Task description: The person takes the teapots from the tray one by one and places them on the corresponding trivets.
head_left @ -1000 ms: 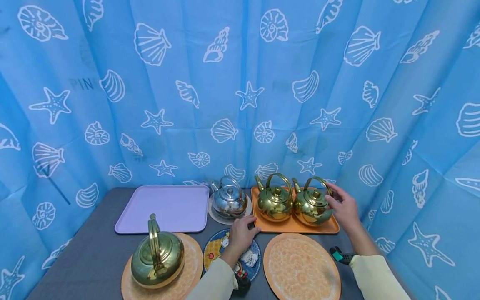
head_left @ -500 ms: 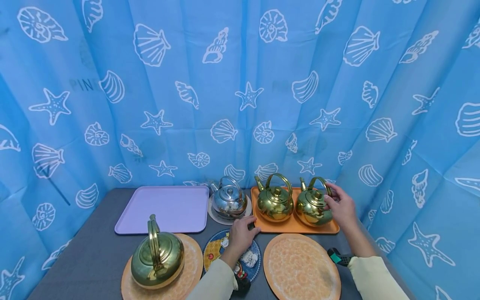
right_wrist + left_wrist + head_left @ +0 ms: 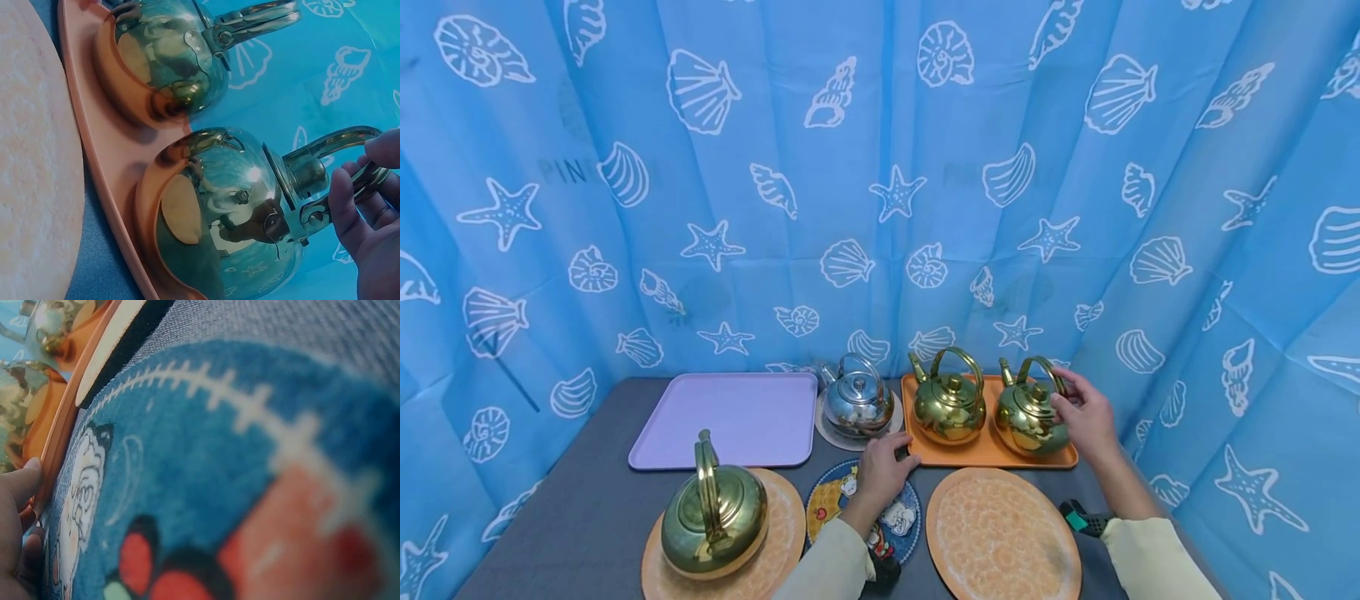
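My right hand (image 3: 1086, 410) grips the handle of a gold kettle (image 3: 1030, 421) on the right half of an orange tray (image 3: 992, 457). Close up in the right wrist view, fingers and thumb curl round that handle (image 3: 337, 140), beside the lidded round body. To its left on the tray stands a matching gold kettle (image 3: 950, 410), with a narrow gap between them. My left hand (image 3: 883, 467) pinches the tray's front left corner, fingertips (image 3: 30, 470) on the rim in the left wrist view. Below that hand lies a blue cartoon-printed round mat (image 3: 901, 518), partly covered by the forearm.
A silver kettle (image 3: 859, 404) stands on a pale round mat (image 3: 831, 435) left of the tray. Farther left is a lilac tray (image 3: 726, 421). A larger gold kettle (image 3: 715, 521) sits on an orange round mat (image 3: 786, 517); another such mat (image 3: 1003, 533) lies front right. A blue curtain (image 3: 880, 208) hangs behind.
The right-hand gold kettle has shifted a little to the right on the tray, widening the gap to its neighbour. My left hand has stayed at the tray corner.
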The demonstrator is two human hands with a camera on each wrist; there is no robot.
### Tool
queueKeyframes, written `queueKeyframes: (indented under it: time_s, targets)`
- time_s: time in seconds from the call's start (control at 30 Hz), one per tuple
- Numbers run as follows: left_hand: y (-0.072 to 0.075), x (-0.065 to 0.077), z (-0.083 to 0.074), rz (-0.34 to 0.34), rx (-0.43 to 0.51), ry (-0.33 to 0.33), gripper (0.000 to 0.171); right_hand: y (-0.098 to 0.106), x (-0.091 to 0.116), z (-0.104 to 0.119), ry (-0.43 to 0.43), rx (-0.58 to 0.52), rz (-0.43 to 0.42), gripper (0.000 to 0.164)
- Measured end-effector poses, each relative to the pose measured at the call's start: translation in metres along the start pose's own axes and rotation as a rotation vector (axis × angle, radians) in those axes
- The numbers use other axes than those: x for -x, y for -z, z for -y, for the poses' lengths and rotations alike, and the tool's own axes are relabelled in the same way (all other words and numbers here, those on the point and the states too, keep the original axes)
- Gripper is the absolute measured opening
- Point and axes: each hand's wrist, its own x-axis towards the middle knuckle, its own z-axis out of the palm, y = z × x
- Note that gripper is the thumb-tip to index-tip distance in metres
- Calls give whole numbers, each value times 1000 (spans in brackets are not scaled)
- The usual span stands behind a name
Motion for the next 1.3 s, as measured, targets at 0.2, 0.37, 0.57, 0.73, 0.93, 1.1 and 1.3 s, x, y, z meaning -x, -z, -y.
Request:
queueKeyframes:
  time_s: [0.2, 0.37, 0.57, 0.73, 0.93, 1.1, 1.3]
  targets:
    - [1, 1, -1, 0, 1, 3, 38, 4, 5, 1, 8, 4, -20, 38]
    - [0, 0, -1, -5, -6, 1, 37, 8, 9, 0, -5, 18, -55, 35]
    - [0, 0, -1, -2, 5, 7, 37, 11, 12, 0, -5, 38, -110, 33]
    - [0, 0, -1, 6, -1, 19, 38, 15, 14, 1, 33, 89, -145, 28]
    - [0, 1, -2, 3, -11, 17, 38, 20, 20, 4, 84, 90, -155, 25]
    - [-1, 0, -2, 2, -19, 31, 38, 28, 25, 3, 125, 60, -112, 25]
    - [-2, 0, -3, 1, -32, 52, 39, 38, 28, -5, 128, -10, 0, 26]
